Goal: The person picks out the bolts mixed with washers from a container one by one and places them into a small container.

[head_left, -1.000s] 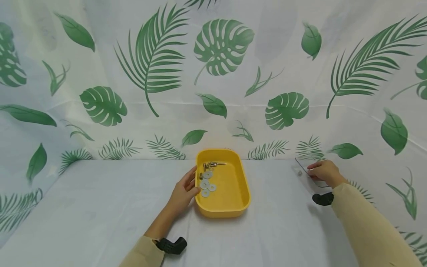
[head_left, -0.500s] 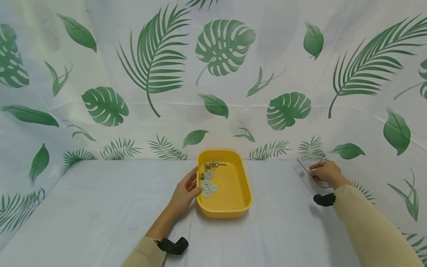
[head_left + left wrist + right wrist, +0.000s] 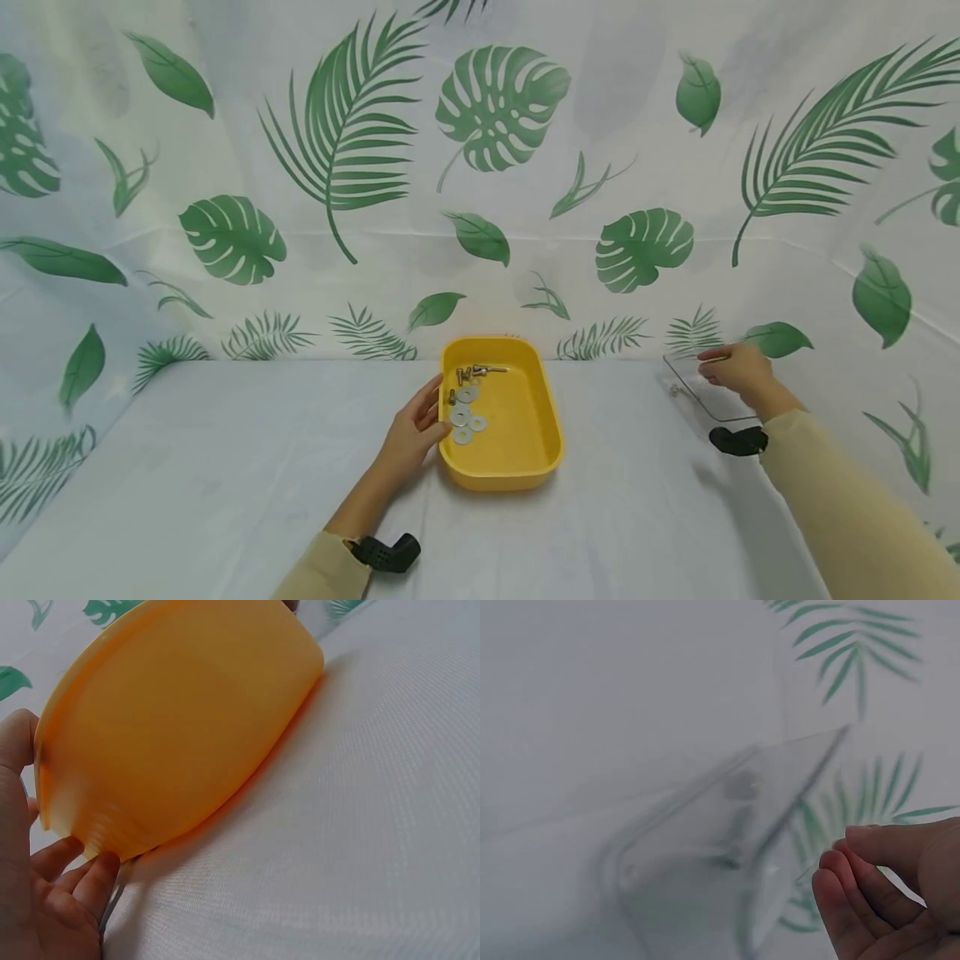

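My left hand (image 3: 411, 429) grips the left side of a yellow tray (image 3: 525, 476), its thumb at the rim and its fingers against the outer wall. In the left wrist view the fingertips (image 3: 102, 870) touch the tray's underside near one end. Bolts (image 3: 480, 371) and flat washers (image 3: 461, 414) lie along the tray's left part. On the right, my right hand (image 3: 742, 375) hangs above a clear box (image 3: 682, 900), fingers loosely bent, with nothing visible between thumb and fingertips. A small metal piece (image 3: 675, 390) shows inside the box.
White cloth (image 3: 225, 467) covers the table. Behind it rises a white curtain (image 3: 525, 292) printed with green leaves, near the far ends of the tray and the clear box. A wide stretch of table separates the two containers.
My right hand has risen and moved slightly right, its fingers loosened from a pinch on a small piece, uncovering more of the clear box's rim. My left hand and the tray stay put.
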`<move>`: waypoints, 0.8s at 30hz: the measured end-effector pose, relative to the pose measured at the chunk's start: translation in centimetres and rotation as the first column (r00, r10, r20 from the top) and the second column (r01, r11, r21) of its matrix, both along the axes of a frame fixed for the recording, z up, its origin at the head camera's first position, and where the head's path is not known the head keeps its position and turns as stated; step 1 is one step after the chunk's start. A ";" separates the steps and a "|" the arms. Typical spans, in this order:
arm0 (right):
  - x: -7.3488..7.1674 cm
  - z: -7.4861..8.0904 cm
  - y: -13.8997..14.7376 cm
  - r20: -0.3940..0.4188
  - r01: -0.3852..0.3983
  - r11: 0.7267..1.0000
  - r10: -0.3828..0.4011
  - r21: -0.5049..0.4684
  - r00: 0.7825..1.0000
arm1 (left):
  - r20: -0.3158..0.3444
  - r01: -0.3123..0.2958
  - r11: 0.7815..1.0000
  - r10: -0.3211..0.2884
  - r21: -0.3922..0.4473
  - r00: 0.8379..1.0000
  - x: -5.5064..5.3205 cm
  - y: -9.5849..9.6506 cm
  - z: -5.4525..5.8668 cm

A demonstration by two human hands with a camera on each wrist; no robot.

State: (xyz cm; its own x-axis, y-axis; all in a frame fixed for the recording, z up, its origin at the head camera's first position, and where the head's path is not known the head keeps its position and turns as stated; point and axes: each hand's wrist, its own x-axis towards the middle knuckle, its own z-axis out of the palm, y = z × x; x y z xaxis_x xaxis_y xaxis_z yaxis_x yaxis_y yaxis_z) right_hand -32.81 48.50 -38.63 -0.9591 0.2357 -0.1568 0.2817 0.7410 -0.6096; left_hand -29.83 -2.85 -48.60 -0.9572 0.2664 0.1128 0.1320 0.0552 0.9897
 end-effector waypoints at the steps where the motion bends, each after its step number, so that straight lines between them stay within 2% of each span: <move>1: 0.1 0.6 -0.3 -0.022 -0.012 1.000 0.012 0.002 1.000 | -0.001 0.000 1.000 0.000 0.001 1.000 0.0 0.0 0.0; 4: 0.6 2.5 -1.7 -0.053 -0.041 0.999 0.041 0.000 0.998 | 0.000 -0.001 1.000 0.001 0.004 1.000 0.1 0.0 0.1; 11: 1.5 6.5 -5.3 -0.038 -0.154 0.988 0.155 0.021 0.987 | 0.005 -0.001 1.000 0.001 0.010 1.000 0.1 0.1 0.0; 16: 1.5 8.4 -7.7 -0.065 -0.229 0.973 0.230 0.012 0.971 | 0.007 0.001 1.000 -0.001 0.019 1.000 0.2 0.2 0.1; 24: 1.8 10.1 -11.9 -0.075 -0.314 0.942 0.307 -0.116 0.949 | 0.002 0.001 1.000 -0.001 0.010 1.000 0.0 0.1 0.0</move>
